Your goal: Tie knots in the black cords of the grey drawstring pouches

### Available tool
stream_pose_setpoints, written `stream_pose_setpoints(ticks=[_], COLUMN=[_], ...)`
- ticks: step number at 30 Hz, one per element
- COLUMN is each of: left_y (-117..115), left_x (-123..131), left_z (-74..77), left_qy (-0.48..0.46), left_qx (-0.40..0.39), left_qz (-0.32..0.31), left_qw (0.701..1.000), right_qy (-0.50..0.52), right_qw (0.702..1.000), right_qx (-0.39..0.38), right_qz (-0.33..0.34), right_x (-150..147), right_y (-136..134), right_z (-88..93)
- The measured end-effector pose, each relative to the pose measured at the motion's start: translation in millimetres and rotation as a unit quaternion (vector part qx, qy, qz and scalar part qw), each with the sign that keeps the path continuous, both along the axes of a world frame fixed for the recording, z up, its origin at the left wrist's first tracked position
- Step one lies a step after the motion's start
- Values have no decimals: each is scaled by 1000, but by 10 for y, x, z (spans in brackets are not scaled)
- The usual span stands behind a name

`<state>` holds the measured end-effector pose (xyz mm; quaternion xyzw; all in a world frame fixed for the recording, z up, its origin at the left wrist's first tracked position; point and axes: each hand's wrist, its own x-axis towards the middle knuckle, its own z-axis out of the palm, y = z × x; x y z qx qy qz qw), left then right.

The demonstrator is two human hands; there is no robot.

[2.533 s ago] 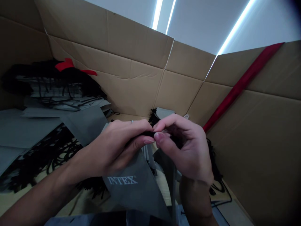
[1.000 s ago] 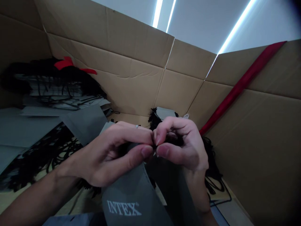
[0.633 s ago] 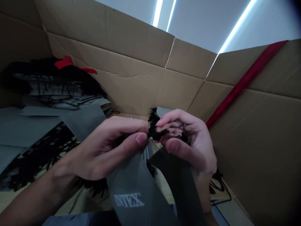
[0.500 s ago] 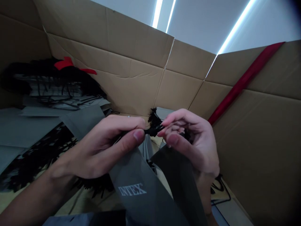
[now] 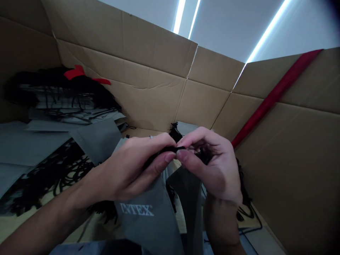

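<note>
A short black cord (image 5: pixel 171 149) is pinched between thumb and forefinger of my left hand (image 5: pixel 135 166). My right hand (image 5: pixel 212 163) grips the same cord with its thumb and fingertips, close against the left fingertips. Below the left hand hangs a grey sheet (image 5: pixel 148 226) printed "INTEX". A darker grey strip (image 5: pixel 190 198) hangs under the right hand; I cannot tell whether it is part of the same sheet. More black cord shows partly inside the right palm.
At left lies a pile of grey sheets (image 5: pixel 29 141) with black cords (image 5: pixel 34 187) and a red strip (image 5: pixel 75 72). Cardboard walls (image 5: pixel 154 99) rise behind and at right, crossed by a dark red band (image 5: pixel 276 95). Another grey stack (image 5: pixel 187 127) stands behind the hands.
My hands have come together, the left moving right, and the right fingertips now close on the cord. The printed sheet has swung left.
</note>
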<state>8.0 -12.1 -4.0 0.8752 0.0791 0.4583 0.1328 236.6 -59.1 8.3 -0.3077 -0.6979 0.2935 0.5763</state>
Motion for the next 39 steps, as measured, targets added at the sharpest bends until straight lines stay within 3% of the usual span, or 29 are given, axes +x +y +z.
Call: stream_pose_setpoints(ticks=[14,22,26,31,39], left_y=[-21,13,67,49,55], left_x=[39,11,-11,8,10], left_z=[22,-1,-2,11,-34], left_qy=[5,-12,-21,-33,-37], left_qx=[80,46,21,30,16], left_qz=[47,0,-23,2,-18], left_qw=[996,999,999,999,999], right_qy=[-14,46,51,17,-8], right_qw=[999,982,987,999,999], right_qx=[-29,-101,-92,-31,-8], right_qz=[38,154,124,39,38], right_x=[-8,-12,-9,-11,-25], right_y=[2,104,76,46,0], right_z=[0,-44,-31,-26,-12])
